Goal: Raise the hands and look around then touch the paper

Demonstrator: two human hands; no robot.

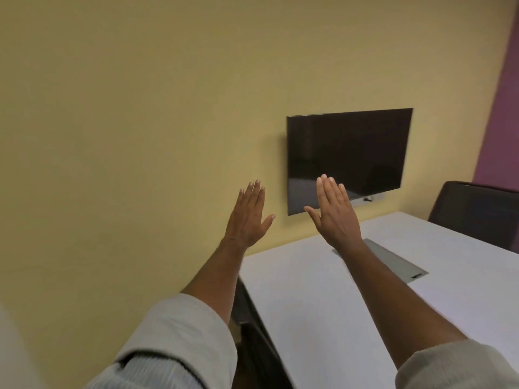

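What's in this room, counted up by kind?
Hands: 2, left hand and right hand, both held up flat, holding nothing
Wall screen: 1
Table: 1
Chair: 1
Grey table hatch: 1
Total: 6

Both arms reach forward, sleeves pushed up. The left hand (248,217) and right hand (335,213) are raised, fingers straight, backs toward the camera, holding nothing.

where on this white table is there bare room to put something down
The white table is bare between its left edge and the grey cable hatch, and again from the hatch across to the dark chair. Both the left hand and right hand are raised, fingers straight, holding nothing. Avoid the hatch itself.
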